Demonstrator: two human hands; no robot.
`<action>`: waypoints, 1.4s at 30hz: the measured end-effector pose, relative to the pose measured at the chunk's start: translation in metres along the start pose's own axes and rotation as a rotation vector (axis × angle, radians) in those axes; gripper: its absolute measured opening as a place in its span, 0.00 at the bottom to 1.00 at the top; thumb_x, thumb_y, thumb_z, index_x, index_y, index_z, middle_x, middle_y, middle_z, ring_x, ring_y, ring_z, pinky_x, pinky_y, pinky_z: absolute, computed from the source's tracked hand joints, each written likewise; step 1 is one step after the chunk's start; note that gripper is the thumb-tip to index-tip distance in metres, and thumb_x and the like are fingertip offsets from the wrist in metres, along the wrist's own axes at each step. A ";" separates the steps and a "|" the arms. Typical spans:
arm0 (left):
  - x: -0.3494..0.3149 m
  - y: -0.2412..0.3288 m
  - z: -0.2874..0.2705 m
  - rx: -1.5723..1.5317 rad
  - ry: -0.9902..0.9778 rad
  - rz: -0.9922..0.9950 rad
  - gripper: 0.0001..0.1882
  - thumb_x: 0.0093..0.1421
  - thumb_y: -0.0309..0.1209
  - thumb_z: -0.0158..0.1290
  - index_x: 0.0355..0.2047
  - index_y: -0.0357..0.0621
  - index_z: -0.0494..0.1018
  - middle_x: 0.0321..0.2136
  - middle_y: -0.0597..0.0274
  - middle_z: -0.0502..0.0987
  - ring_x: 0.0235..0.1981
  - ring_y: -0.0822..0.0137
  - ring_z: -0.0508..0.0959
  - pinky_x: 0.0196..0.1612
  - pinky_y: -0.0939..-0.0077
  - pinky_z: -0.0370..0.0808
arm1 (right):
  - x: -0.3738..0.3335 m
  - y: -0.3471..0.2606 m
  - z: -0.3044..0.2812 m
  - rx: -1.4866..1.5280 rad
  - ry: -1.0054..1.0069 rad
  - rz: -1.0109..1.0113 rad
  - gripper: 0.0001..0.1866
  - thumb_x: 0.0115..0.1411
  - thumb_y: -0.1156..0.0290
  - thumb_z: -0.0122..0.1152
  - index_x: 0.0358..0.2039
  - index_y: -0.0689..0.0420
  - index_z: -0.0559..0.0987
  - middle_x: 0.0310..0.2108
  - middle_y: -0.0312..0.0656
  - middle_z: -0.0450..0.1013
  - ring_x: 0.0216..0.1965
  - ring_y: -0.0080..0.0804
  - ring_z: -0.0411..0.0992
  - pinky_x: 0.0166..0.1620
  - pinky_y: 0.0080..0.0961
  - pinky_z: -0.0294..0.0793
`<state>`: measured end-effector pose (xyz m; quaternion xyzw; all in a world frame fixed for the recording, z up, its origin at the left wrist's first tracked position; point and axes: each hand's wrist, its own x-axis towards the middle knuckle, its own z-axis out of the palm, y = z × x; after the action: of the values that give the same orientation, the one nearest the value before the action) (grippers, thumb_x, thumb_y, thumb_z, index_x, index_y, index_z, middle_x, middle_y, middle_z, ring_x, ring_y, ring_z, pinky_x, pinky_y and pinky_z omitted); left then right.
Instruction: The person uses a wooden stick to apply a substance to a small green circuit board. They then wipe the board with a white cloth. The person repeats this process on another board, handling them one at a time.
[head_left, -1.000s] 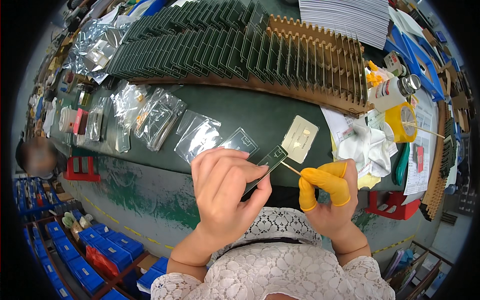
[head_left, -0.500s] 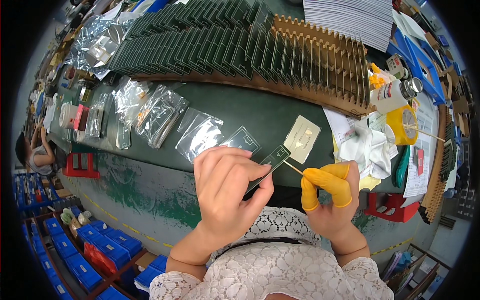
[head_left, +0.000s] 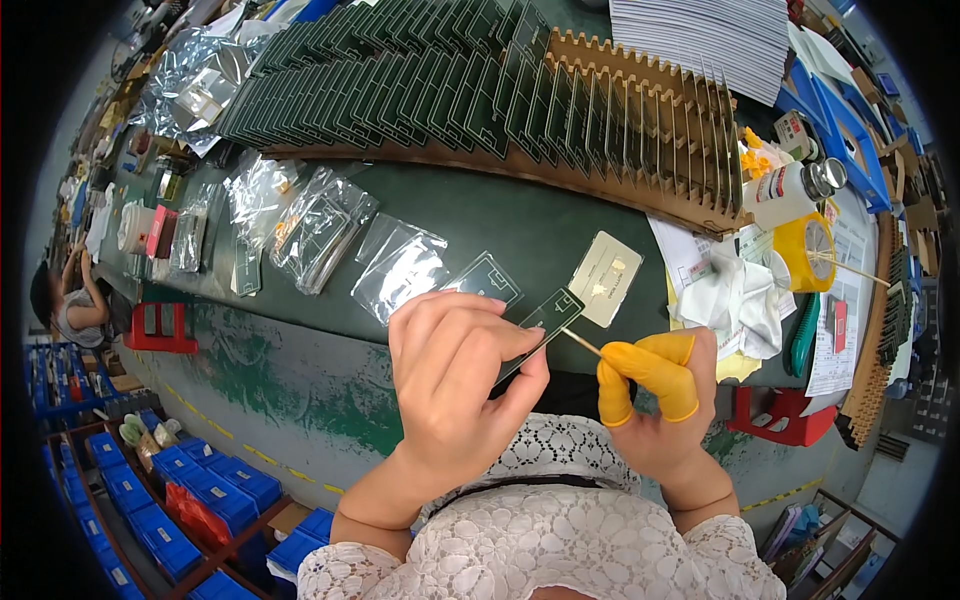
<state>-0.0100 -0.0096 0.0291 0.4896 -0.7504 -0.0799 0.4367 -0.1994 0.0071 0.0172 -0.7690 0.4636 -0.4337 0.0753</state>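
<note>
A small dark green panel with pale line markings (head_left: 556, 309) is pinched between the thumb and fingers of my left hand (head_left: 450, 375), held tilted above the table's near edge. My right hand (head_left: 665, 395) wears yellow finger cots on its thumb and some fingers. Those fingers are closed on a thin wooden stick, like a cotton swab (head_left: 582, 342), whose tip meets the panel's right edge. Behind the panel lies a cream-coloured card (head_left: 604, 279). Another dark green panel (head_left: 486, 278) rests flat beyond my left hand, beside clear plastic bags (head_left: 400, 262).
Notched brown racks (head_left: 620, 190) along the back hold rows of upright green panels (head_left: 400, 100). To the right are a white bottle with a metal cap (head_left: 785, 192), a yellow tape roll (head_left: 800, 250) holding sticks, and a crumpled white cloth (head_left: 735, 308). Bagged panels (head_left: 318, 235) lie left.
The stick's tip has slid slightly down and left along the panel's edge, and my right hand has shifted a little the same way. My left hand stays nearly still.
</note>
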 end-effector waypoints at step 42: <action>-0.003 -0.009 0.000 0.168 -0.002 0.137 0.13 0.42 0.22 0.64 0.29 0.48 0.77 0.31 0.71 0.78 0.43 0.62 0.77 0.53 0.60 0.65 | -0.013 0.052 0.003 -0.314 -0.242 0.055 0.12 0.47 0.76 0.68 0.33 0.61 0.77 0.30 0.42 0.66 0.32 0.41 0.65 0.36 0.36 0.60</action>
<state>-0.0035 -0.0114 0.0221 0.4720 -0.7866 0.0130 0.3979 -0.2335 -0.0130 -0.0191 -0.8046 0.5342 -0.2584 0.0212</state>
